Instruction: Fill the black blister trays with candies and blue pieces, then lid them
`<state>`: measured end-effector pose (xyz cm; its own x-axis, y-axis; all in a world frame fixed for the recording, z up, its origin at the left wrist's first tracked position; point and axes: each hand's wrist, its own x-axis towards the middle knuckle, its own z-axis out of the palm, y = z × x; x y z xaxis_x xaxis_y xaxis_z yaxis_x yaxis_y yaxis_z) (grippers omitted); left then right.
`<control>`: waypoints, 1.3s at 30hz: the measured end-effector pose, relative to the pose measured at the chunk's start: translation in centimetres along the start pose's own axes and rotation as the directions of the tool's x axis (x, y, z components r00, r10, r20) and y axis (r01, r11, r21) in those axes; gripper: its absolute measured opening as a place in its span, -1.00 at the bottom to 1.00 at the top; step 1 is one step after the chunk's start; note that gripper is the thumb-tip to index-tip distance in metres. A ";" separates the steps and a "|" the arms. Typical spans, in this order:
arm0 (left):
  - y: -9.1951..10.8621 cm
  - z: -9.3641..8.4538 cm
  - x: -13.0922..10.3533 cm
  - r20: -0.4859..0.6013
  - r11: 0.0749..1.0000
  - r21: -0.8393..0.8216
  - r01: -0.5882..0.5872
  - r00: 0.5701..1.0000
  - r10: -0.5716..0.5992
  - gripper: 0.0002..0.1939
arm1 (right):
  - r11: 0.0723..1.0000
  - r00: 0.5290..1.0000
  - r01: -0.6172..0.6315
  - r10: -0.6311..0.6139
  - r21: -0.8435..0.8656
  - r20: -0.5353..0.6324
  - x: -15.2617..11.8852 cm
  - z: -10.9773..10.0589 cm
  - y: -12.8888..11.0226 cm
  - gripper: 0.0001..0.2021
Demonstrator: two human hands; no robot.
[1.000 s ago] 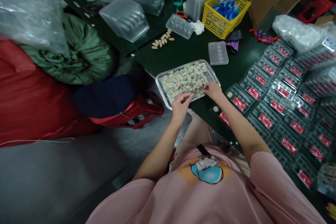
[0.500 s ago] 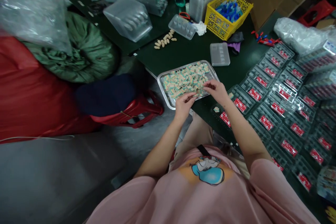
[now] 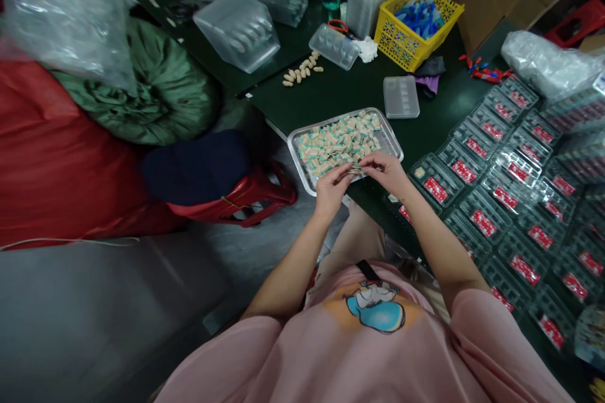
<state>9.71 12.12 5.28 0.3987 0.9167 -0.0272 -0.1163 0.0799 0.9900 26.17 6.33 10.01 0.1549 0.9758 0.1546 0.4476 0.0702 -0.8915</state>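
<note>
A shallow metal tray (image 3: 299, 171) lies at the table's near edge, heaped with small flat cream-and-green pieces (image 3: 338, 138). Over its front rim my left hand (image 3: 333, 187) pinches a few of these pieces between thumb and fingers. My right hand (image 3: 384, 171) has its fingertips closed at the same little stack, touching or nearly touching the left fingertips. Whether the right fingers hold a separate piece is too small to tell. Right of my right hand are clear plastic blister trays with red-and-white inserts (image 3: 435, 189); one has a pale piece (image 3: 419, 172) in its corner.
Peanuts (image 3: 302, 69), a clear lidded box (image 3: 401, 97) and a yellow basket (image 3: 401, 44) of blue items stand beyond the tray. Stacked clear plastic trays (image 3: 239, 31) are further back. A red stool (image 3: 236, 201) and a green sack (image 3: 155, 88) are at left.
My right hand has moved left and toward me, from over the pieces in the tray to my left fingertips. The left hand stays at the tray's front rim. The view has shifted slightly.
</note>
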 end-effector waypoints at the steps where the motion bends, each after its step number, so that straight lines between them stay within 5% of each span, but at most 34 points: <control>1: -0.1 0.0 0.0 0.002 1.000 -0.007 0.007 1.000 -0.007 -0.65 | 1.000 1.000 0.015 -0.015 -0.004 0.005 0.0 0.0 0.0 -0.87; 12: 0.0 -0.6 0.4 0.027 0.984 0.143 -0.109 0.994 0.106 -0.71 | 0.998 0.994 0.058 -0.057 0.011 -0.097 -0.4 1.4 1.0 -0.80; 16: 0.1 -0.8 0.5 0.016 0.974 0.187 -0.131 0.991 0.130 -0.71 | 0.984 0.979 0.170 -0.175 -0.059 -0.106 -0.6 1.8 0.5 -0.82; 23: 0.3 1.2 0.3 0.046 0.972 0.198 -0.128 0.992 0.121 -0.71 | 0.973 0.982 0.121 -0.146 -0.197 -0.119 -1.7 1.0 0.2 -0.85; 28: 0.6 1.8 0.1 0.093 0.979 0.174 -0.105 0.992 0.090 -0.67 | 0.961 0.944 -0.090 -0.001 -0.260 -0.331 -3.7 -6.5 1.9 -0.84; 31: 0.4 1.3 0.3 0.070 0.980 0.182 -0.080 0.995 0.068 -0.67 | 0.929 0.828 -0.316 0.169 -0.195 -0.535 -4.9 -13.6 4.7 -0.82; 34: 0.1 1.1 0.4 0.044 0.981 0.176 -0.079 0.996 0.073 -0.68 | 0.875 0.722 -0.469 0.304 -0.117 -0.622 -6.0 -19.0 7.9 -0.83; 36: 0.1 1.3 0.3 0.039 0.982 0.168 -0.086 0.996 0.081 -0.68 | 0.846 0.698 -0.522 0.351 -0.108 -0.623 -6.5 -20.7 9.4 -0.84; 39: 0.2 1.7 0.1 0.055 0.982 0.159 -0.100 0.994 0.092 -0.69 | 0.827 0.746 -0.541 0.387 -0.155 -0.542 -6.6 -20.9 10.7 -0.85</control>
<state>11.25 11.55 5.73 0.4355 0.8973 0.0720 -0.0096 -0.0754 0.9971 48.31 -3.72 8.31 0.7660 0.6428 0.0013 0.4226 -0.5021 -0.7545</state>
